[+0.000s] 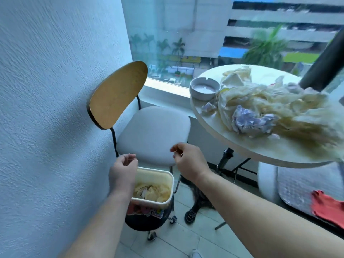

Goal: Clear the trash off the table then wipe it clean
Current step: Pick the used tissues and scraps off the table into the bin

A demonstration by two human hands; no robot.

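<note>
Trash on table: crumpled cream paper wrappings (275,112) are lying heaped across the round table (232,144) at three o'clock, with a crumpled lilac wrapper (249,121) sitting among them and a smaller lilac scrap (208,107) lying just beside the heap. A white ashtray (204,88) is standing at the table's far edge, touching or nearly touching the paper.

Receptacle: a small wheeled trash bin (168,178) with a cream rim is standing on the floor at six o'clock, in front of the chair (154,135), and is already holding cream paper scraps (152,191).

Hands: the left hand (123,167) is hovering over the bin's near-left rim, fingers curled loosely inward; it looks to be holding nothing, though the palm side is hidden, so that is a judgement. The right hand (188,159) is hanging above the chair seat, just right of the bin, fingers loosely curled and gripping nothing visible.

Step in hand: clearing, partway through. Some trash is in the bin; most is still lying on the table, and wiping is not yet begun.

Next move: reaching toward three o'clock for the paper heap, gathering it with both hands since it is loose and springy, and keeping clear of the ashtray. A red cloth (327,207) is lying at four o'clock, possibly serving for the wipe.
</note>
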